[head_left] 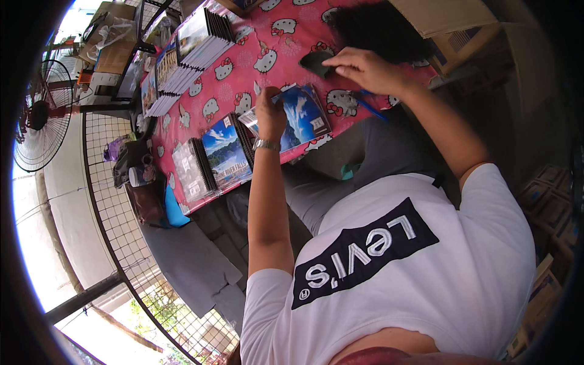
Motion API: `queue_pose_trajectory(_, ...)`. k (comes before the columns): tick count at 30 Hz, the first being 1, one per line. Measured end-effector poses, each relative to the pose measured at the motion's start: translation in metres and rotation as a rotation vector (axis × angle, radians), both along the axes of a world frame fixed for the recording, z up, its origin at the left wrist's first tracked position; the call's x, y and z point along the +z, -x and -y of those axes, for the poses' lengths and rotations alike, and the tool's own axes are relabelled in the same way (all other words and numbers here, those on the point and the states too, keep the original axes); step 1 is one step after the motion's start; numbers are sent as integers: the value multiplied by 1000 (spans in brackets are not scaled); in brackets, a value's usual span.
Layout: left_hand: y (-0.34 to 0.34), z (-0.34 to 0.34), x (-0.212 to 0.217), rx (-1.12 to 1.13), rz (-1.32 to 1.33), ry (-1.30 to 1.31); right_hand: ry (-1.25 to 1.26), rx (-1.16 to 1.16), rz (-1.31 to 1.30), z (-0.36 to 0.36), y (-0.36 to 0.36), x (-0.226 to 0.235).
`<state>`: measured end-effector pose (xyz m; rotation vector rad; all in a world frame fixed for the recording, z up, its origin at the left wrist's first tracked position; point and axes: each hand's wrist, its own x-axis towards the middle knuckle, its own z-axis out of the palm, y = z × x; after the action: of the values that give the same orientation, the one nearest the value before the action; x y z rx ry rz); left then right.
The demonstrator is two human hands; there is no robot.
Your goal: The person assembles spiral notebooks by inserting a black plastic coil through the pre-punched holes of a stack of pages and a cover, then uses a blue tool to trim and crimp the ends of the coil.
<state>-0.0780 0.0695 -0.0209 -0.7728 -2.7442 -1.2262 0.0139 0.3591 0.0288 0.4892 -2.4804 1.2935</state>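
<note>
My left hand [271, 112], with a metal watch on its wrist, grips the near edge of a blue notebook [307, 115] with a sky picture, which sits in a clear plastic sleeve on the pink table [243, 67]. Further back, my right hand [365, 68] pinches a small dark pad [316, 62] with its fingertips. A black heap [377, 27] lies just behind that hand. A blue pen [368, 106] rests on the table edge below my right wrist.
A short stack of picture-cover notebooks [225, 152] lies left of my left hand. Taller notebook stacks [188, 55] stand at the table's far left. A standing fan [36, 115] and a wire mesh fence [115, 207] are at left, and cardboard boxes [553, 201] at right.
</note>
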Motion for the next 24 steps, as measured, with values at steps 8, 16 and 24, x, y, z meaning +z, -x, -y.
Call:
queue_pose_trajectory(8,-79,6,71,-194,-400,217,51,165,-108,51,-15,17)
queue_pose_trajectory(16,-89,-6,72,-119,-437,215,45,193,9,56,-30,15)
queue_pose_trajectory(24,-97,-14,71,-103,-476,217,233,164,293,64,-34,24)
